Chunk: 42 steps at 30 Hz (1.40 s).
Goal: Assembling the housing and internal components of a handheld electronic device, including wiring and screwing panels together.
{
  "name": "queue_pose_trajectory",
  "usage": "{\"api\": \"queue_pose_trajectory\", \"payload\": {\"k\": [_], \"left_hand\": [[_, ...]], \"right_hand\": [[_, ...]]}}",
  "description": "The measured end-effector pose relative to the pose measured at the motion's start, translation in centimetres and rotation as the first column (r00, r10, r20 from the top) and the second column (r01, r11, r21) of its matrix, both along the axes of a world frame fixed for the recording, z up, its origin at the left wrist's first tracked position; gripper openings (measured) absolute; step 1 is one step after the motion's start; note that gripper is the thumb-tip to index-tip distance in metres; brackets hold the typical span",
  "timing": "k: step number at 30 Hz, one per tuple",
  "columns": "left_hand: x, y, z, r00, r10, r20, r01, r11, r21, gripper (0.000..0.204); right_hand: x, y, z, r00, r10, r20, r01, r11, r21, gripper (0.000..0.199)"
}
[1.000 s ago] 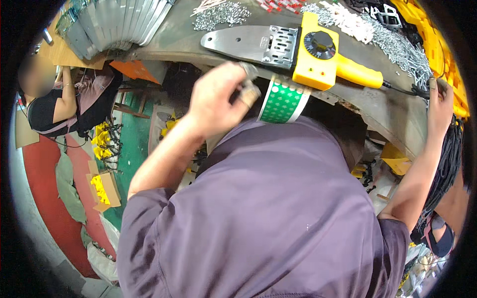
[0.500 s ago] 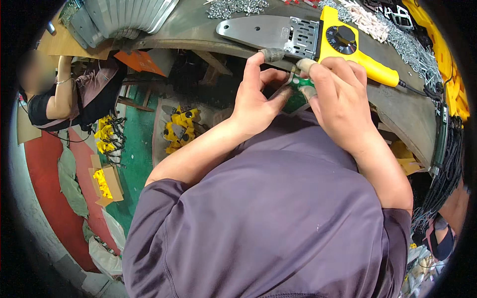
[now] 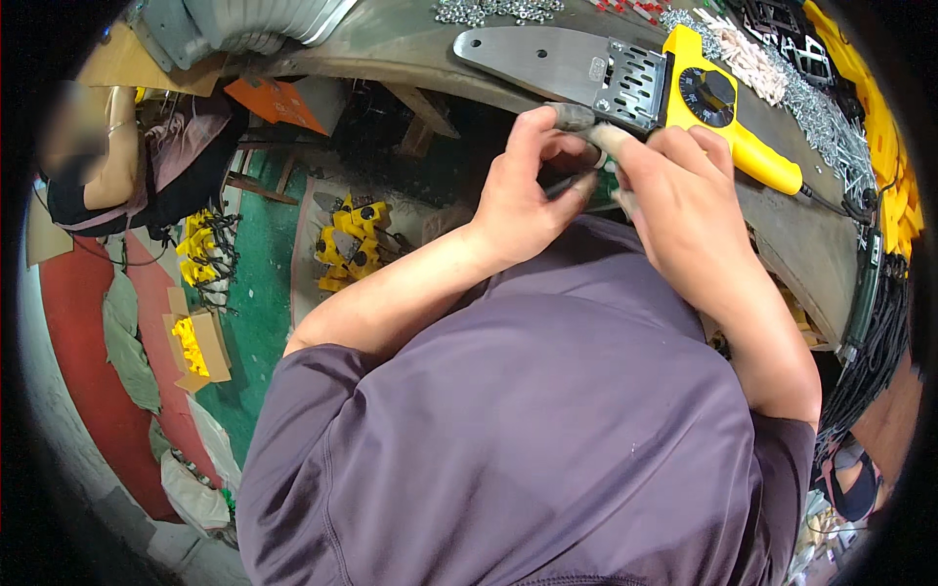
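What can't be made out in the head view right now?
- What the left hand and right hand pinch: covered by the fingers.
- Yellow tool: handle end and cord curve into the rim's distortion.
- Small metal parts on the bench: too small to tell.

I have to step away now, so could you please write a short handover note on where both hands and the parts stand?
Left hand: raised at the bench edge, fingertips pinching a small part too hidden to identify.
Right hand: meets the left, fingers on the same small part.
Yellow-handled tool: lies on the bench just beyond the hands, untouched.
Done: cannot tell.
Left: the fingertip work is under way.
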<state>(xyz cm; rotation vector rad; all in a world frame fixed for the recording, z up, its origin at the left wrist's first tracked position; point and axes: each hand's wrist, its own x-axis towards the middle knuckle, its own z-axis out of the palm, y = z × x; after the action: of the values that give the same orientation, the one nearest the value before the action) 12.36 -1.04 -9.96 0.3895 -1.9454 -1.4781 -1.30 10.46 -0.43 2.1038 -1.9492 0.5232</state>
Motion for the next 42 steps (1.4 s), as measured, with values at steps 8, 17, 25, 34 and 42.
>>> {"api": "queue_pose_trajectory", "payload": {"k": [8,17,25,34,42], "left_hand": [[-2.1,-3.2,5.7,0.991,-0.001,-0.133,-0.097,0.683,-0.724,0.046],[0.6,-1.9,3.8,0.993,0.033,0.118,0.063,0.688,-0.723,0.065],[0.1,0.2,3.0,0.983,-0.079,0.166,0.095,0.992,-0.086,0.078],[1.5,-1.6,3.4,0.98,0.128,0.15,-0.062,0.921,-0.385,0.068],[-4.8,-6.0,9.5,0.953,-0.034,0.3,0.255,0.624,-0.739,0.067]], "right_hand": [[-10.1,3.3,3.5,0.703,-0.155,0.694,0.174,0.984,0.043,0.062],[-4.4,2.8,3.4,0.952,0.069,0.299,-0.054,0.997,-0.057,0.051],[-1.1,-0.3,-0.1,0.996,0.081,0.024,-0.077,0.989,-0.129,0.031],[-4.4,0.8,4.1,0.905,0.105,0.412,-0.104,0.994,-0.027,0.054],[-12.1,-0.5,9.5,0.288,-0.449,0.846,-0.019,0.88,0.474,0.053]]}}
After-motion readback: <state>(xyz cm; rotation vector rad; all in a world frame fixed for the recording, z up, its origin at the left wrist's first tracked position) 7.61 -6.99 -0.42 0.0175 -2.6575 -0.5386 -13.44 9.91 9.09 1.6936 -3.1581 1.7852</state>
